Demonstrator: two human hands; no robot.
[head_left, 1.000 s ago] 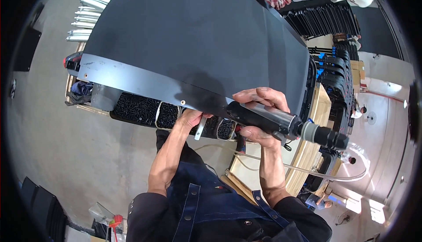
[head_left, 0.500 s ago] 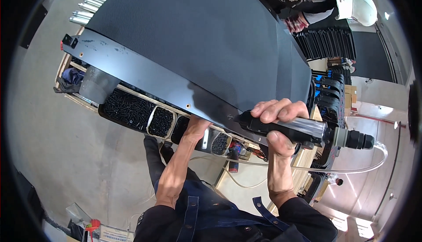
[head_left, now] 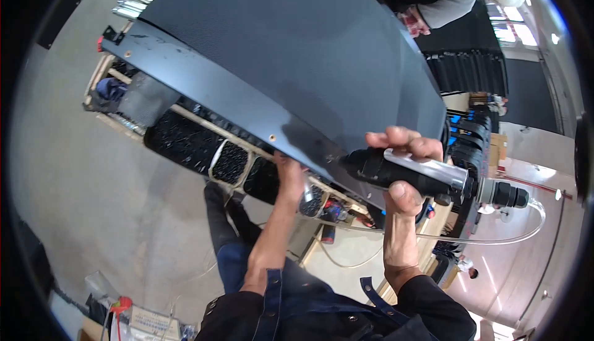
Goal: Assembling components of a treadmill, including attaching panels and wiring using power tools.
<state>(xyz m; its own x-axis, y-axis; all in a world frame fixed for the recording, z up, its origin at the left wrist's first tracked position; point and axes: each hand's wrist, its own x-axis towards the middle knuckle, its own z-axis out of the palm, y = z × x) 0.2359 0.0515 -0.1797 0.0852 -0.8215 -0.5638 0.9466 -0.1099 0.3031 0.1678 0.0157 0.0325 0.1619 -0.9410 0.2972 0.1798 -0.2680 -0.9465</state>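
Note:
A black and silver air screwdriver (head_left: 411, 171) lies in my right hand (head_left: 408, 155), fingers over its top and thumb under it. Its dark nose points left at the smooth grey metal rail (head_left: 216, 99) along the edge of a large dark textured panel (head_left: 291, 44). Whether the tip touches the rail I cannot tell. My left hand (head_left: 289, 177) reaches up under the rail's near edge, its fingertips hidden. Beside it shows a small silver metal piece (head_left: 307, 190); whether the hand holds it is unclear.
Below the rail, bins of black screws (head_left: 185, 140) and small black parts (head_left: 230, 161) stand in a wooden frame. A clear hose (head_left: 482, 240) curves from the tool. Opposite, a co-worker's hand (head_left: 416, 22) rests near the panel. Stacked dark panels (head_left: 464, 72) stand at the far right.
My left hand has shifted slightly right along the rail's underside. The fingers of my right hand have lifted a little off the tool. A co-worker's gloved hand with an orange tool has left view.

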